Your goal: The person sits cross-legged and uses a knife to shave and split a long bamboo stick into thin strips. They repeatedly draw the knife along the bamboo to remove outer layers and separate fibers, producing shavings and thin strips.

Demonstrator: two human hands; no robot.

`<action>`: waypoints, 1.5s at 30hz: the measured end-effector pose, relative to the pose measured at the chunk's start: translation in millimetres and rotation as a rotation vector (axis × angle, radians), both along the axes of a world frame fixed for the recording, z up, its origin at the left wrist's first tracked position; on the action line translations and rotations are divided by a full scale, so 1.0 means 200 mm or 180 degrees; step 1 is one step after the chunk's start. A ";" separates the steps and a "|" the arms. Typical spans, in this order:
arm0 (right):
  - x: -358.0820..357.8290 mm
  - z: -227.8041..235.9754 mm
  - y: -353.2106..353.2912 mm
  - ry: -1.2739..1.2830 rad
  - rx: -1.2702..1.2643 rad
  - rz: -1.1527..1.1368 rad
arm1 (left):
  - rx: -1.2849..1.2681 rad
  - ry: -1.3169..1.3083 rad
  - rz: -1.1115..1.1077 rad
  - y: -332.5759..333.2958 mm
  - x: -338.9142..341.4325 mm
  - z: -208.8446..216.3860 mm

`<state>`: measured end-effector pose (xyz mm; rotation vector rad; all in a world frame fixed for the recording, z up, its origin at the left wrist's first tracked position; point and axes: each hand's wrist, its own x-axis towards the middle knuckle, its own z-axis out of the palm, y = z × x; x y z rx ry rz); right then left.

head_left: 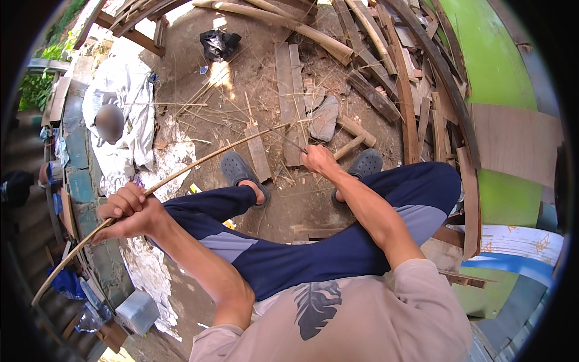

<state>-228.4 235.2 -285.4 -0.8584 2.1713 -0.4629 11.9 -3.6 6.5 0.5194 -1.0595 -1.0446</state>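
Note:
My left hand (134, 211) is wrapped round a long, thin bamboo strip (202, 160). The strip slants from the lower left up to the middle of the view, curving slightly. My right hand (318, 160) is closed round the end of a knife (288, 139), whose narrow dark blade points up and left. Its handle is hidden in my fist. The blade lies close to the strip's far end; whether they touch I cannot tell. Beyond my right hand are a flat grey stone (324, 119) and a wooden mallet (357, 134) on the dirt.
Thin slivers litter the ground around two planks (288, 78). A pile of timber (392, 78) rises at the right beside a green panel (497, 54). At the left, a white cloth (129, 99) drapes over a low block wall (79, 145). A black plastic bag (219, 45) lies far ahead.

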 end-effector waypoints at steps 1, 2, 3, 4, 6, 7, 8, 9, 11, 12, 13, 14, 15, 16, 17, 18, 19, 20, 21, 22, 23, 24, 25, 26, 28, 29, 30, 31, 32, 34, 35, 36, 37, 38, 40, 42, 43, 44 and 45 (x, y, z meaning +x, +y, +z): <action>0.01 0.01 -0.03 0.0216 -0.0078 0.0100 | 0.0033 -0.0004 0.0107 0.00 -0.01 0.00; 0.03 0.06 -0.05 0.0233 -0.0155 0.0155 | 0.0083 -0.0020 0.0225 -0.01 -0.01 0.01; 0.06 0.11 -0.06 0.0249 -0.0233 0.0207 | 0.0131 -0.0035 0.0340 -0.01 -0.01 0.00; 0.07 0.20 -0.09 0.0282 -0.0328 0.0262 | 0.0092 -0.0020 0.0302 -0.01 0.00 0.00; 0.12 0.32 -0.11 0.0307 -0.0527 0.0465 | 0.0038 -0.0017 0.0194 -0.01 0.02 -0.01; 0.13 0.35 -0.11 0.0257 -0.0526 0.0549 | 0.0028 -0.0025 0.0151 -0.01 0.02 -0.01; 0.14 0.36 -0.12 0.0206 -0.0526 0.0638 | 0.0018 -0.0033 0.0115 -0.01 0.02 -0.01; 0.13 0.28 -0.09 0.0218 -0.0442 0.0480 | 0.0009 -0.0043 0.0085 0.00 0.02 -0.01; 0.05 0.01 0.03 0.0270 -0.0284 0.0098 | 0.0023 -0.0002 -0.0078 0.00 -0.01 0.01; 0.00 -0.08 0.08 0.0310 -0.0103 0.0076 | 0.0029 0.0020 -0.0142 0.00 -0.01 0.01; -0.05 -0.10 0.10 0.0352 0.0063 0.0066 | 0.0027 0.0059 -0.0193 0.00 -0.02 0.02; -0.07 -0.13 0.10 0.0394 0.0229 0.0049 | 0.0026 0.0099 -0.0250 0.02 -0.03 0.03; -0.08 -0.15 0.09 0.0375 0.0145 0.0036 | 0.0025 0.0141 -0.0314 0.02 -0.04 0.03; -0.05 -0.12 0.06 0.0329 0.0085 0.0056 | 0.0027 0.0096 -0.0250 0.02 -0.03 0.02; -0.02 -0.06 0.03 0.0285 0.0032 0.0066 | 0.0034 0.0055 -0.0197 0.01 -0.01 0.01; 0.00 0.03 -0.03 0.0256 -0.0063 0.0206 | 0.0011 0.0037 -0.0130 0.00 -0.01 0.01; 0.05 0.14 -0.07 0.0217 -0.0146 0.0341 | -0.0006 0.0026 -0.0111 0.00 0.00 0.00; 0.08 0.20 -0.07 0.0171 -0.0220 0.0440 | -0.0014 0.0009 -0.0128 0.00 0.00 0.00; 0.09 0.16 -0.06 0.0102 -0.0401 0.0490 | -0.0023 -0.0009 -0.0141 0.00 0.00 0.00; 0.09 0.11 -0.03 0.0106 -0.0349 0.0354 | 0.0005 0.0003 -0.0136 0.00 -0.01 0.01; 0.06 0.04 0.02 0.0115 -0.0306 0.0224 | 0.0023 0.0021 -0.0125 0.00 -0.01 0.01; 0.05 -0.04 0.08 0.0115 -0.0252 0.0086 | 0.0052 0.0030 -0.0121 0.00 -0.01 0.02; 0.02 -0.14 0.15 0.0097 0.0031 -0.0090 | 0.0068 0.0015 -0.0127 0.00 -0.02 0.02; -0.03 -0.24 0.21 0.0089 0.0308 -0.0264 | 0.0078 0.0011 -0.0129 0.00 -0.03 0.02; -0.05 -0.26 0.19 0.0031 0.0575 -0.0461 | 0.0065 0.0013 -0.0114 -0.01 -0.04 0.03; -0.04 -0.20 0.16 -0.0017 0.0602 -0.0453 | 0.0078 0.0014 -0.0066 -0.01 -0.03 0.02; -0.03 -0.14 0.12 -0.0065 0.0630 -0.0449 | 0.0092 0.0015 -0.0021 0.00 -0.03 0.01; 0.00 -0.08 0.09 -0.0085 0.0488 -0.0286 | 0.0080 0.0040 -0.0068 0.00 -0.01 0.00; 0.02 -0.03 0.06 -0.0106 0.0337 -0.0126 | 0.0081 0.0058 -0.0075 0.00 -0.01 0.00; 0.04 -0.01 0.05 -0.0120 0.0088 0.0031 | 0.0092 0.0088 -0.0105 0.00 -0.01 0.00; 0.06 -0.03 0.06 -0.0113 -0.0009 0.0028 | 0.0092 0.0079 -0.0095 0.00 -0.01 0.00; 0.07 -0.05 0.07 -0.0105 -0.0106 0.0027 | 0.0091 0.0071 -0.0083 -0.01 -0.01 0.01; 0.07 -0.11 0.09 -0.0154 0.0193 -0.0209 | 0.0088 0.0064 -0.0076 0.00 -0.02 0.01; 0.05 -0.17 0.10 -0.0193 0.0488 -0.0451 | 0.0086 0.0074 -0.0083 -0.01 -0.04 0.02; 0.01 -0.22 0.13 -0.0213 0.0758 -0.0656 | 0.0074 0.0078 -0.0071 -0.01 -0.05 0.01; 0.00 -0.15 0.12 -0.0175 0.0714 -0.0534 | 0.0066 0.0080 -0.0047 -0.01 -0.02 0.01; 0.01 -0.11 0.12 -0.0138 0.0474 -0.0366 | 0.0079 0.0086 -0.0039 0.00 -0.01 0.00; 0.02 -0.08 0.11 -0.0101 0.0220 -0.0205 | 0.0091 0.0046 0.0026 0.00 -0.01 0.00; 0.03 -0.05 0.10 -0.0065 -0.0034 -0.0041 | 0.0103 0.0005 0.0095 0.01 -0.01 0.00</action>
